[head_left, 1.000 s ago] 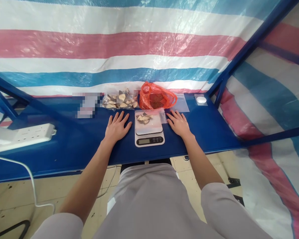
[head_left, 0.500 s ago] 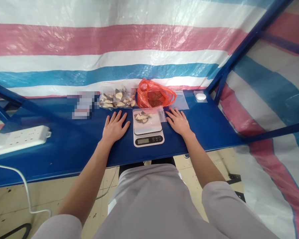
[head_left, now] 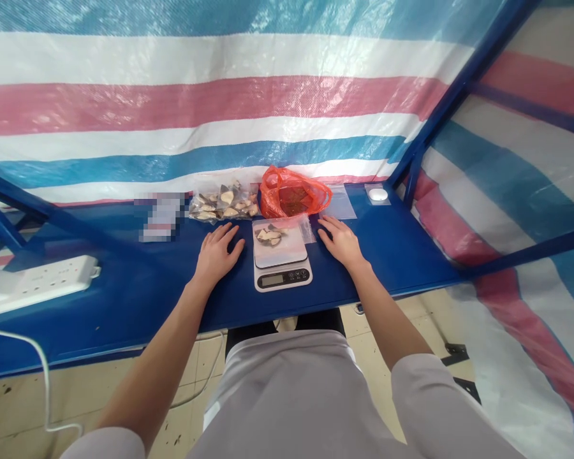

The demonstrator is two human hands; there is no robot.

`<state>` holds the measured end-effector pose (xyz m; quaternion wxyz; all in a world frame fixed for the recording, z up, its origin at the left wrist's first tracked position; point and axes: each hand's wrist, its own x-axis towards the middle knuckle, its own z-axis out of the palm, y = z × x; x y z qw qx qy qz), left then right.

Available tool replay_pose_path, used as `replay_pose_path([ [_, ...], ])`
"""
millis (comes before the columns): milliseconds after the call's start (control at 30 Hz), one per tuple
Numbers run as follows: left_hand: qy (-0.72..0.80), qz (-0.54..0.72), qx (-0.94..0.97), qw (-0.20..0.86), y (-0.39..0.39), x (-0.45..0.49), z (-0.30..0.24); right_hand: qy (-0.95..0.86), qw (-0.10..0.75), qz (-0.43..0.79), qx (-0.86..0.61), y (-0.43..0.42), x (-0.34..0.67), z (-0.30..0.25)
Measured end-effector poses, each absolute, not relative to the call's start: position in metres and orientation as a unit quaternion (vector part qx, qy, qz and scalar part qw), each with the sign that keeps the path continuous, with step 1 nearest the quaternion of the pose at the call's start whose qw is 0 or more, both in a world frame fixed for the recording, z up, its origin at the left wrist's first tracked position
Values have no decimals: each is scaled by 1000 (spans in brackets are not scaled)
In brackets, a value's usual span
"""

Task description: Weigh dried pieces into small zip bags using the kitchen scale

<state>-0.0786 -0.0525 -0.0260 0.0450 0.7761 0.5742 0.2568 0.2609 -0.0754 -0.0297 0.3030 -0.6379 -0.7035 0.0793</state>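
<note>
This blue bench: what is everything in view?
Digital scale: one, white, mid-bench.
Pieces: several, brown and cream, on scale.
Clear bag of pieces: one, back left.
Plastic bag: one, red, back centre.
Flat clear bag: one, back right.
Oval object: one, white, far right.
Power strip: one, white, left end.
Blurred patch: one, back left.
Bench: one, blue, under everything.
Tarpaulin walls: two, pink-white-blue, behind and right.
Left hand: one, beside scale.
Right hand: one, beside scale.
</note>
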Motion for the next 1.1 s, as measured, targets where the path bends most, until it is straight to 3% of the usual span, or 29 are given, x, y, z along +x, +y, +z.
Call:
replay_pose_path([
  [167,484,352,795,98,-54,-64,-4,-606,475,228,-595,-78,254,-20],
  [267,441,353,817,117,-56,-50,6,-558,511,315,-573,-78,245,-16],
  [667,372,300,866,149,-56,-38,5,-544,513,404,-528,-71,233,-20],
  [967,385,374,827,170,-45,-20,24,-692,452,293,-481,-64,234,30],
  [1100,388,407,784,262,-33,0,41,-749,444,247,-425,-56,229,57],
])
